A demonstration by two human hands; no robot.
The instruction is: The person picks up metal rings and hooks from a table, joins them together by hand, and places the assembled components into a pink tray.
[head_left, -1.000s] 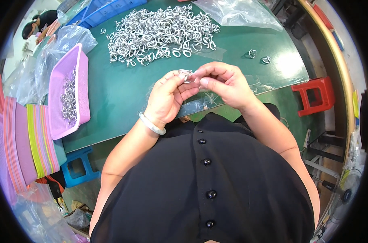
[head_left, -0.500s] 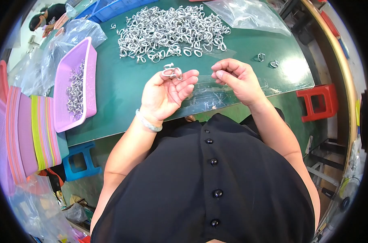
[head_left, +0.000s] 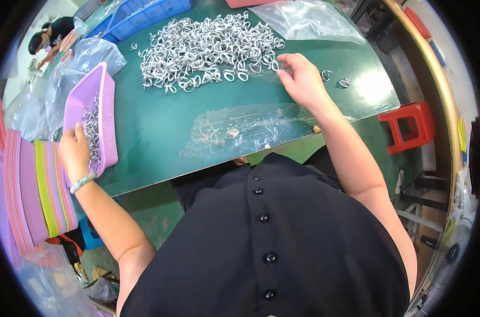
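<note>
At the left, my left hand (head_left: pixel 75 151), with a bracelet on its wrist, lies over the near left rim of a purple plastic basket (head_left: pixel 109 124). Its thumb shows, but most of the fingers are hidden, so a hold is unclear. Small silver-grey metal rings (head_left: pixel 92 127) lie in the basket. My right hand (head_left: pixel 304 82) reaches to the right edge of a large heap of similar rings (head_left: pixel 208 50). Thumb and forefinger are apart there, close to the outermost rings, with nothing seen gripped.
Two loose rings (head_left: pixel 335 79) lie right of my right hand on the green table (head_left: pixel 155 137). Clear plastic bags (head_left: pixel 308 20) and a blue divided tray (head_left: pixel 145 18) sit at the back. Stacked colored baskets (head_left: pixel 39 185) stand at the left; a red stool (head_left: pixel 409 127) is at the right.
My left hand has moved from the middle to the basket; the rings it held are no longer seen in it. My right hand has moved forward to the heap, its fingers now apart.
</note>
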